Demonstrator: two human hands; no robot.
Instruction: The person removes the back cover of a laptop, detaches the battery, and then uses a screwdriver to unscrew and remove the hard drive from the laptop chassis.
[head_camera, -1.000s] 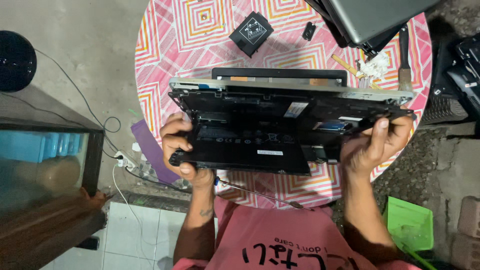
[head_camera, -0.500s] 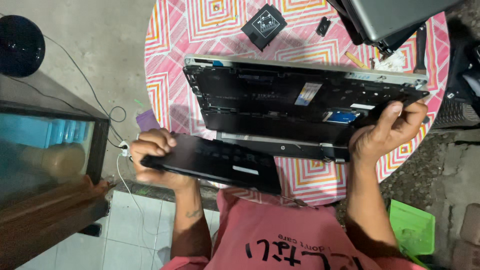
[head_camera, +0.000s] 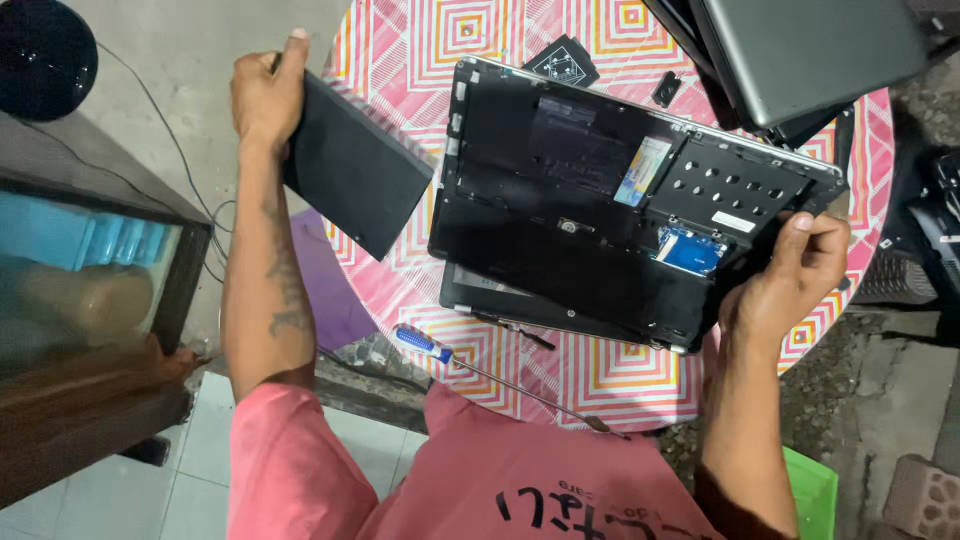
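Round table (head_camera: 620, 370) with pink patterned cloth fills frame centre over grey floor; right hand (head_camera: 790, 275) grips the open laptop base (head_camera: 620, 210) at centre, left hand (head_camera: 265, 95) clasps a black panel (head_camera: 355, 175) upper left, screwdriver (head_camera: 500, 380) lying below.

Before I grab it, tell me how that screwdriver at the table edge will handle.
The screwdriver probably rolls easily: round shaft, lying near the table rim. Likely light and stiff, with its thin metal rod and small blue handle.
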